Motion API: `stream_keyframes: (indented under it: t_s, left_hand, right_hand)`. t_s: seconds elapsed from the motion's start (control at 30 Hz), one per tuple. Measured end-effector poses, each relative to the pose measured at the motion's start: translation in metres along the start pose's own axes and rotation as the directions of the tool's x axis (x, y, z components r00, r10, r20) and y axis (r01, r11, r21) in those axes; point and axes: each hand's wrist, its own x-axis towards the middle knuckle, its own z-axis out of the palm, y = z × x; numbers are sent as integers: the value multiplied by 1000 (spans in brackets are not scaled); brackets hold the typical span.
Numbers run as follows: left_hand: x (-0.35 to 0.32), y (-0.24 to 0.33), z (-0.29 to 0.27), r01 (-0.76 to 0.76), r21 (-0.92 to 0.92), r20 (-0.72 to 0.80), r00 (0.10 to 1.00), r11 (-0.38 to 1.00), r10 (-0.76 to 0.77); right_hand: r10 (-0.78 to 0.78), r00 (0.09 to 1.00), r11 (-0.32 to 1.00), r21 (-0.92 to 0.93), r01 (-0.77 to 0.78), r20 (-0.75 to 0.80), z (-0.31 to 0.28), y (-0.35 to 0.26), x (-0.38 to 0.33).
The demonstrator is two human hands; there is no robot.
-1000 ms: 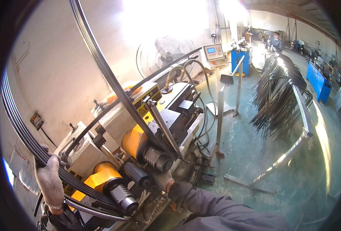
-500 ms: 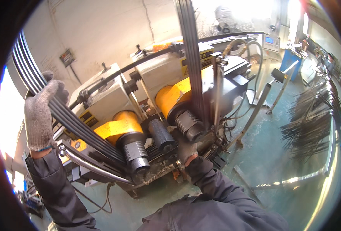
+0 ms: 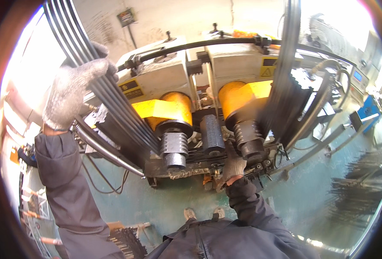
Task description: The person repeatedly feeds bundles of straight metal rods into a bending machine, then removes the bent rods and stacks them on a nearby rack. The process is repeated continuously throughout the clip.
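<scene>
My left hand (image 3: 76,84), in a grey knit glove, is closed around a bundle of dark steel rods (image 3: 109,101). This bundle slopes from the upper left down to the left roller (image 3: 174,149) of a bending machine. My gloved right hand (image 3: 234,166) reaches in low between the black centre block (image 3: 211,133) and the right ribbed roller (image 3: 249,139), close to the rods that cross there. Its fingertips are hidden. Another upright group of rods (image 3: 283,64), blurred, rises past the right roller. Yellow bending arms (image 3: 167,108) sit behind the rollers.
Coil springs (image 3: 94,142) flank the machine, and a black bar (image 3: 191,46) runs across its top. A pile of dark rods (image 3: 359,185) lies at right. A control box (image 3: 357,80) stands at the far right. Hoses (image 3: 117,187) hang to the green floor (image 3: 165,198).
My view has swung, so the machine now appears further right and more level, with my shoes visible. My left hand keeps its grip on the rods; my right hand stays low by the centre block.
</scene>
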Motion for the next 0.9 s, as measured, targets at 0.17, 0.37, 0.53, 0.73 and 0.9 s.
stream_keyframes:
  t_s: [0.17, 0.37, 0.53, 0.73, 0.9]
  left_hand:
    - [2, -11, -3, 8, -83, 28, 1000, 997, -5]
    - [-1, -12, -3, -78, -44, 2, 997, 996, 78]
    - [0, -4, 1, 49, -90, -4, 999, 995, -49]
    - [1, -13, -5, -15, -93, 61, 998, 996, 20]
    - [3, -5, -14, -536, 741, 329, 815, 404, 477]
  right_hand:
    - [31, 999, 999, -43, -31, 10, -2, 0, 0]
    - [97, 995, 993, 73, -98, 6, -1, -6, 1]
    - [40, 999, 999, -16, -41, -35, 1, -7, 2]
    - [129, 991, 991, 28, -130, 32, -7, 24, 1]
    - [-134, 930, 385, -847, 367, 342, -21, 51, 5]
